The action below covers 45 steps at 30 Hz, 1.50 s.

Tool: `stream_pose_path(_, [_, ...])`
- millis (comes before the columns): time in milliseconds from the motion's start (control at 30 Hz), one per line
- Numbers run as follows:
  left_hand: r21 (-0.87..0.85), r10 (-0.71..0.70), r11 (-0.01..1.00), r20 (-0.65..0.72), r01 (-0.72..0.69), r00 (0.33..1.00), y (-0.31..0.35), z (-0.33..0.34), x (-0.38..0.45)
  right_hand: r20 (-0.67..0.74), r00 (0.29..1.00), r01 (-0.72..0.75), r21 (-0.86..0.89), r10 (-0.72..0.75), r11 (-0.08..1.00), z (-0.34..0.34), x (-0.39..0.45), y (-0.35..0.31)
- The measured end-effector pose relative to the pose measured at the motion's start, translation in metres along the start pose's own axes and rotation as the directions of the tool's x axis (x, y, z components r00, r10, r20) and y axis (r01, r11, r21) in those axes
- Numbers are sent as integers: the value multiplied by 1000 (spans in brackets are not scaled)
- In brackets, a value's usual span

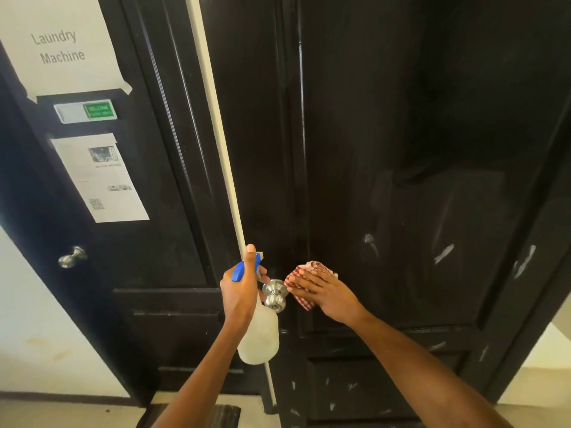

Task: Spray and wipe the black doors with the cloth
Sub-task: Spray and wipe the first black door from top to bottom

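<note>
Cloth [304, 281], red-checked, lies under flat right hand [324, 293], pressed on black door [401, 149] beside silver knob [274, 295]. Left hand [239, 291] grips spray bottle [259, 335] upright, thumb raised.

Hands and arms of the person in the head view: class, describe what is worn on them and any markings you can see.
Both forearms are bare to the bottom edge of the picture; no sleeves show. The left hand and the right hand wear no gloves, and no rings, watch or bracelets are visible. The fingers carry no visible markings.
</note>
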<state>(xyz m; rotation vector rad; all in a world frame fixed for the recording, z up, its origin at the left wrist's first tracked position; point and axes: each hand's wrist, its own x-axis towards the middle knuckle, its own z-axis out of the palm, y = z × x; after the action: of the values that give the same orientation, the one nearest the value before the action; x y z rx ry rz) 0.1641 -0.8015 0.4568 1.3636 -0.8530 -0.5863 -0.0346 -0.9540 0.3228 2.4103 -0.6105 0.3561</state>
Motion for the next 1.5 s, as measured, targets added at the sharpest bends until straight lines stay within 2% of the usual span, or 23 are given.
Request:
stream_pose_path(233, [-100,-35,994,103,46,994,12,19,-22,-168,927,-326,77,334,942,-47,23,37])
stream_pose_path(300, [-106,-10,994,122,23,992,17,25,-23,-230,857,-451,97,460,888,-77,38,68])
stream_pose_path(367, [-103,9,995,136,5,991,25,33,-22,-299,737,-586,165,606,794,-105,44,105])
stream_pose_path(433, [-105,20,995,155,-4,988,30,43,-21,-347,573,-715,232,743,660,-117,36,138])
stream_pose_path(500, [-110,24,994,168,-5,986,34,50,-18,-347,295,-799,421,890,429,-119,18,159])
stream_pose_path(567, [-112,21,994,166,-3,986,35,54,-16,-261,-61,-719,681,963,139,-122,7,171])
stream_pose_path(600, [-109,25,994,156,-8,987,36,55,-17,-178,-184,-638,770,967,20,-125,7,175])
stream_pose_path(633, [-106,34,994,143,-19,989,36,56,-18,-106,-241,-582,812,965,-56,-128,11,176])
stream_pose_path(667, [-107,45,994,130,-31,990,35,57,-18,-94,-225,-588,806,970,-59,-129,17,173])
stream_pose_path(700, [-109,56,993,120,-43,991,34,57,-19,-151,-138,-643,765,979,27,-126,24,168])
stream_pose_path(733, [-109,65,993,112,-53,992,35,58,-20,-252,21,-714,674,967,192,-118,30,158])
stream_pose_path(767, [-101,73,993,105,-62,992,34,59,-20,-353,236,-757,518,906,399,-104,33,143])
stream_pose_path(833, [-72,88,994,103,-81,991,35,63,-20,-368,657,-627,216,657,748,-73,23,114])
stream_pose_path(867, [-54,92,995,106,-87,990,36,65,-21,-300,795,-518,115,527,847,-56,10,101])
stream_pose_path(900, [-42,94,995,110,-90,989,37,69,-22,-215,882,-421,36,419,906,-38,-8,89])
stream_pose_path(967, [-32,86,996,110,-83,990,39,76,-22,-79,939,-337,-41,333,941,-8,-49,71])
stream_pose_path(1067, [-32,76,997,109,-73,991,39,91,-26,-10,937,-349,-22,349,937,14,-90,64])
stream_pose_path(1167, [-20,71,997,95,-70,993,35,107,-33,-31,935,-353,31,354,935,3,-90,78])
stream_pose_path(1233, [-37,65,997,85,-62,994,34,117,-35,-127,855,-494,93,502,864,-20,-82,102])
stream_pose_path(1300, [-51,58,997,64,-55,996,35,129,-38,-255,687,-662,166,681,731,-48,-72,142])
stream_pose_path(1367, [-53,68,996,48,-66,997,37,144,-42,-343,428,-797,293,836,528,-80,-69,193])
stream_pose_path(1433, [-47,87,995,43,-85,995,42,159,-46,-323,165,-831,463,932,307,-110,-74,242])
stream_pose_path(1500, [-48,96,994,33,-94,995,46,171,-47,-292,-1,-795,580,956,177,-130,-78,272])
